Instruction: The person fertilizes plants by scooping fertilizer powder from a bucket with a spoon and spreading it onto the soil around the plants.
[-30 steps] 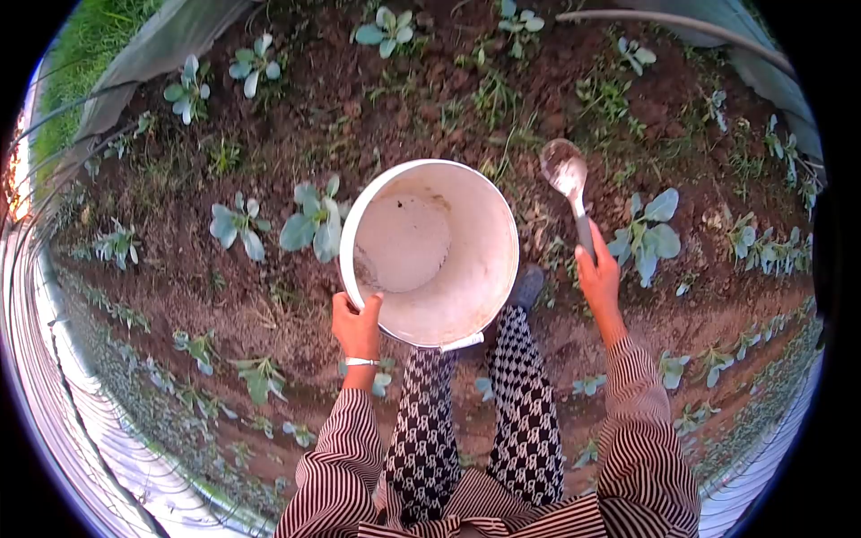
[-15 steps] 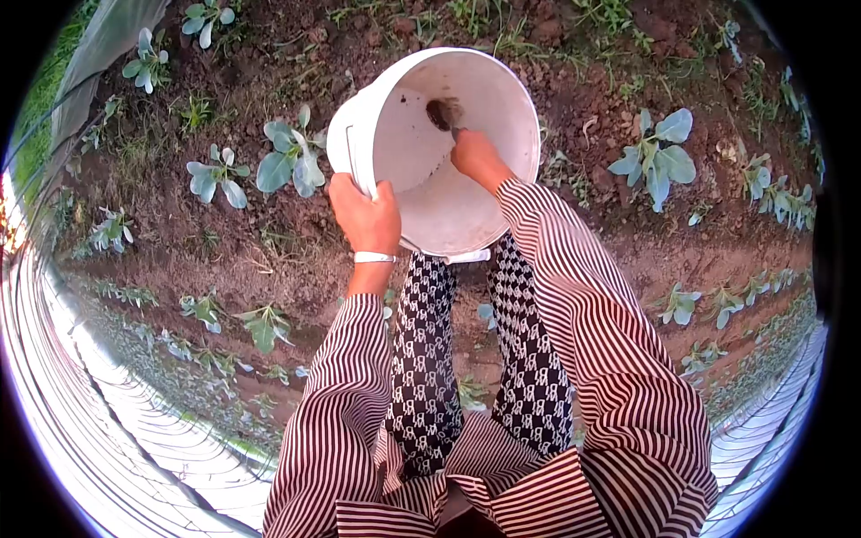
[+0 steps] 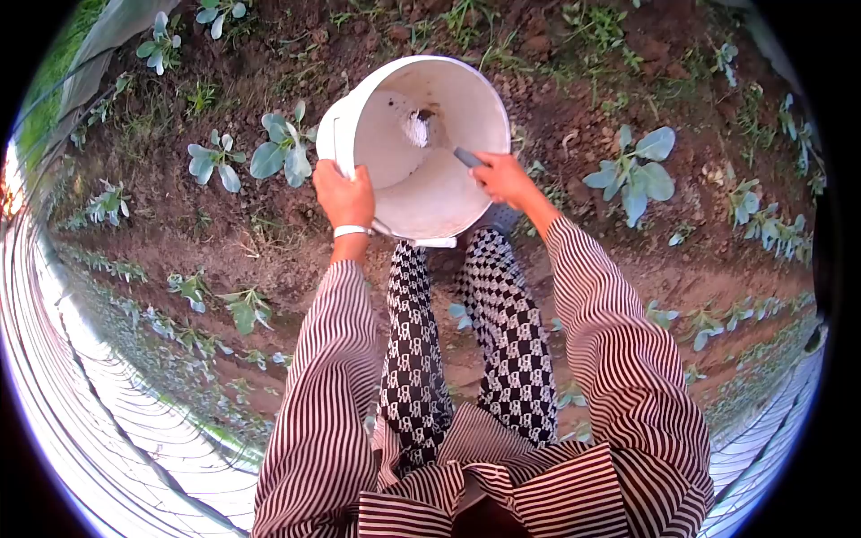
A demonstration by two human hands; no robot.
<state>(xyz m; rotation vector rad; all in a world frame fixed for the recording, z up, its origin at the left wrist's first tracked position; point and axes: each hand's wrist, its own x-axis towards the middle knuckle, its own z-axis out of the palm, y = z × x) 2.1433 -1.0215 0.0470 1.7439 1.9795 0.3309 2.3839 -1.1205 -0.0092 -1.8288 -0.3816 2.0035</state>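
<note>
A white bucket (image 3: 377, 202) is tilted with its mouth facing me, above my shins. My left hand (image 3: 343, 195), with a white band on the wrist, grips its left rim and side. My right hand (image 3: 508, 180) is at the right part of the mouth, closed around the grey handle of a small scoop (image 3: 466, 158). The scoop's head points into the bucket and is partly blurred, so its load is hard to make out. Dark specks and a brownish smear mark the inside of the bucket.
Leafy blue-green seedlings grow in rows in brown soil, with one plant (image 3: 285, 151) left of the bucket and a larger one (image 3: 635, 175) to the right. Weeds (image 3: 596, 31) grow at the top. A dark shoe (image 3: 500, 218) shows beneath the bucket.
My right hand has drawn back to the right, from deep inside the bucket to its right rim, bringing the scoop's grey handle into sight. The bucket and left hand have shifted slightly left.
</note>
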